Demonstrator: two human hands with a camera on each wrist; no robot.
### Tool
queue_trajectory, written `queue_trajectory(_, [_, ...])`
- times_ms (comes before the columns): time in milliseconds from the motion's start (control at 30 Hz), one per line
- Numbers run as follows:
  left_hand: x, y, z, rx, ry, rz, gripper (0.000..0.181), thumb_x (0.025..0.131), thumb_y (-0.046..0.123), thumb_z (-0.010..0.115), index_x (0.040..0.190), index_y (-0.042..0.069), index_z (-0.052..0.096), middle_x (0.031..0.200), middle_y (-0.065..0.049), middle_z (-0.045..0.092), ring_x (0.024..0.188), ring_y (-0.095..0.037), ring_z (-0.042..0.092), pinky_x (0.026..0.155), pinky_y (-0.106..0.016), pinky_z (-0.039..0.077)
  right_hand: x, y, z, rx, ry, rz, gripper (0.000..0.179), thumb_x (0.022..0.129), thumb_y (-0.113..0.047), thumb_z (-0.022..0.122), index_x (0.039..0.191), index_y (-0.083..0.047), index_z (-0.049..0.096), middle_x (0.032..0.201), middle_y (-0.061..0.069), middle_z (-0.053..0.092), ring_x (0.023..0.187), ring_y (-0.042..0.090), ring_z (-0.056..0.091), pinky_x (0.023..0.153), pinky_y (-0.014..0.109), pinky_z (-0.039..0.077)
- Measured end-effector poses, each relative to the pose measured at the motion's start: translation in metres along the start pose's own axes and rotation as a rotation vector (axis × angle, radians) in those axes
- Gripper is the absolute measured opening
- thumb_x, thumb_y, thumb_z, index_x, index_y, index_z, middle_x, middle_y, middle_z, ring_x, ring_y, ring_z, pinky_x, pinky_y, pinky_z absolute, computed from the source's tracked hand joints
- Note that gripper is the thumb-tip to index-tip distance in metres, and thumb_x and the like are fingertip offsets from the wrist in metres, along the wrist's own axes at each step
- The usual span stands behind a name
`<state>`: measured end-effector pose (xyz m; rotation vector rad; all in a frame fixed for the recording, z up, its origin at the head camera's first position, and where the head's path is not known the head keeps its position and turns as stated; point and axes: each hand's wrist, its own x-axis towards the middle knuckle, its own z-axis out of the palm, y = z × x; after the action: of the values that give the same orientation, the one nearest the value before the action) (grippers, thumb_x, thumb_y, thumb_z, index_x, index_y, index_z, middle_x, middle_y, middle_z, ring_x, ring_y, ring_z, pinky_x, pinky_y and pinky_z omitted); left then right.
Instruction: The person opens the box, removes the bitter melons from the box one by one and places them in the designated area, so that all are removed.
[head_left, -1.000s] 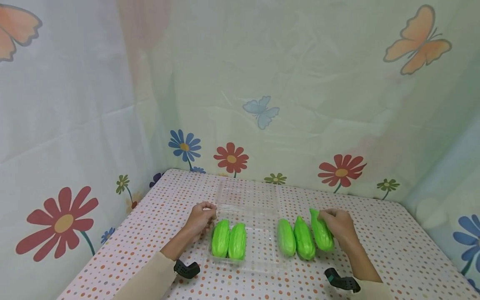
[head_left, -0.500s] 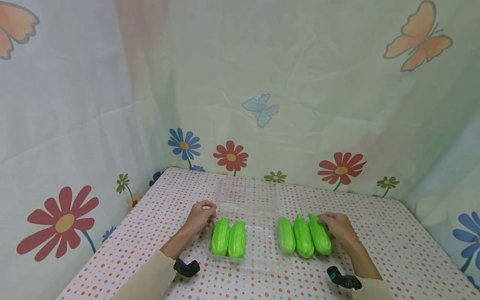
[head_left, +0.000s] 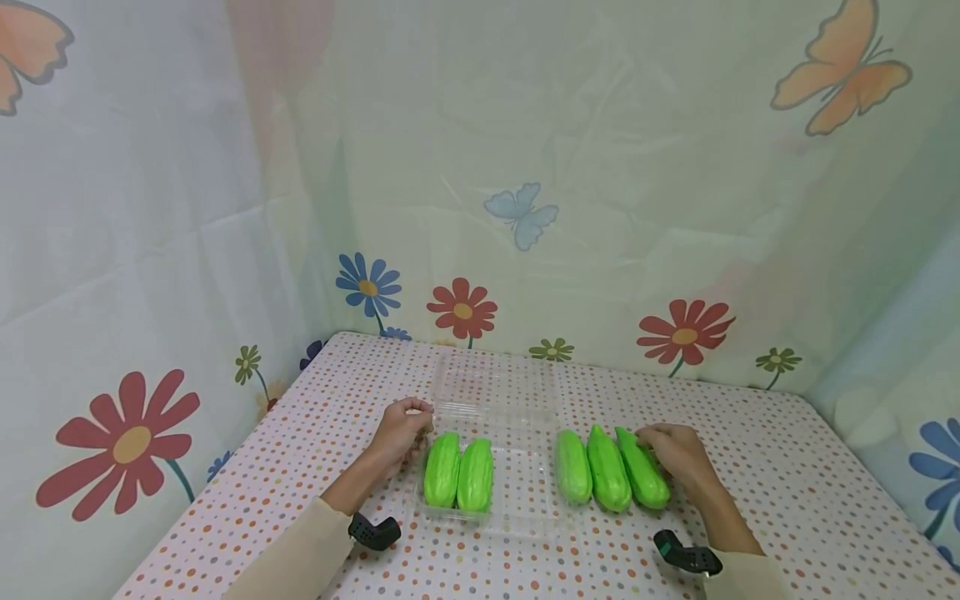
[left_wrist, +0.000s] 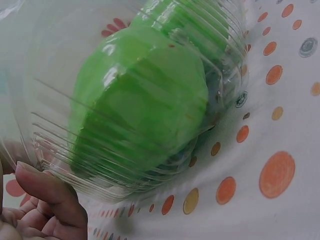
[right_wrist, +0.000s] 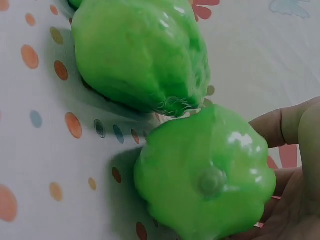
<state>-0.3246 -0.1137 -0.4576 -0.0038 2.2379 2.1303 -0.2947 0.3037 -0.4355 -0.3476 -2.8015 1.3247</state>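
A clear plastic clamshell box [head_left: 517, 500] lies with its lid [head_left: 495, 383] folded back. Two ribbed green gourds sit side by side in its left part, the left gourd [head_left: 442, 471] and its neighbour [head_left: 475, 475]. My left hand [head_left: 399, 432] pinches the box's rim at the back left corner; its thumb [left_wrist: 47, 187] touches the plastic in the left wrist view. Right of the box lie three more gourds: a left one [head_left: 573, 468], a middle one [head_left: 608, 471] and a right one [head_left: 643, 473]. My right hand [head_left: 675, 450] grips the right one near its narrow far end.
Everything lies on a dotted tablecloth [head_left: 787, 500]. Printed curtains [head_left: 600, 167] hang behind the table and along both sides. Each wrist wears a black device, such as the left one [head_left: 375, 533].
The right gourd has come down beside the middle one along with my right hand, and its near end has swung slightly right. My left hand and the box stay put.
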Motion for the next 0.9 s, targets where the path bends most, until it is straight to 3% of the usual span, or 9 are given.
queue_trajectory(167, [0.0005,-0.0015,-0.0006,-0.005,-0.001,-0.005,0.035,0.090,0.003,0.053,0.123,-0.005,0.054,0.058,0.001,0.041,0.049,-0.011,0.033,0.042,-0.024,0.030,-0.0020,0.0004,0.0002,0.002,-0.013,0.010,0.052,0.097,-0.031,0.051,0.129,0.009,0.060,0.115,0.023,0.060,0.073,0.018,0.053,0.058,0.032,0.050])
queue_trajectory(333, [0.0003,-0.0015,-0.0016,-0.015,-0.004,-0.011,0.034,0.090,0.004,0.055,0.123,-0.003,0.056,0.058,0.001,0.043,0.048,-0.012,0.034,0.041,-0.025,0.031,-0.0043,0.0003,0.0007,0.014,-0.006,0.016,0.051,0.095,-0.029,0.053,0.128,0.009,0.062,0.109,0.020,0.061,0.076,0.019,0.054,0.058,0.032,0.050])
queue_trajectory(467, [-0.0010,0.0001,-0.0005,-0.011,0.001,-0.007,0.033,0.091,0.004,0.053,0.123,-0.005,0.055,0.058,0.001,0.042,0.048,-0.011,0.033,0.042,-0.024,0.030,-0.0050,0.0009,-0.0008,0.028,-0.002,0.023,0.044,0.094,-0.028,0.054,0.117,0.008,0.066,0.094,0.015,0.059,0.072,0.020,0.055,0.057,0.034,0.051])
queue_trajectory(567, [-0.0011,0.0002,-0.0004,-0.009,0.001,-0.007,0.034,0.090,0.003,0.052,0.123,-0.006,0.054,0.058,0.001,0.041,0.048,-0.011,0.032,0.042,-0.023,0.030,-0.0042,0.0009,-0.0016,0.027,-0.001,0.042,0.043,0.095,-0.031,0.054,0.112,0.006,0.067,0.094,0.014,0.060,0.068,0.017,0.055,0.056,0.034,0.052])
queue_trajectory(733, [0.0001,-0.0008,-0.0021,-0.012,-0.009,-0.006,0.035,0.089,0.004,0.054,0.123,-0.005,0.055,0.059,0.001,0.043,0.049,-0.011,0.034,0.042,-0.024,0.032,-0.0043,-0.0005,-0.0024,0.021,0.001,0.049,0.050,0.097,-0.034,0.053,0.120,0.009,0.065,0.098,0.017,0.062,0.070,0.017,0.056,0.056,0.032,0.052])
queue_trajectory(900, [-0.0013,0.0009,-0.0031,-0.025,-0.022,0.008,0.034,0.089,0.005,0.056,0.122,-0.002,0.057,0.059,0.000,0.044,0.048,-0.012,0.035,0.041,-0.025,0.032,-0.0050,-0.0005,-0.0034,0.011,-0.011,0.033,0.056,0.095,-0.031,0.056,0.130,0.012,0.058,0.084,0.012,0.055,0.069,0.021,0.054,0.057,0.034,0.050])
